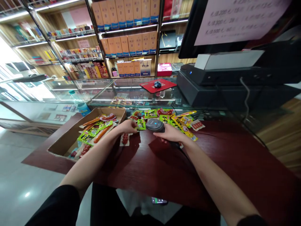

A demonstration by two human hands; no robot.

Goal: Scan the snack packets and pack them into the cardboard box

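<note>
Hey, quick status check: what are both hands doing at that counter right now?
Left hand pinches a small green snack packet. Right hand grips a grey handheld barcode scanner, aimed at the packet. More packets in an open cardboard box, nothing blocking.

On the white notice (240,18) fixed to the back of the monitor I find rows of printed characters with the figures 200, 300 and 500 in them; the rest is too blurred for me to read. The green snack packet (141,124) pinched in my left hand (128,126) bears dark characters I cannot make out.
</note>
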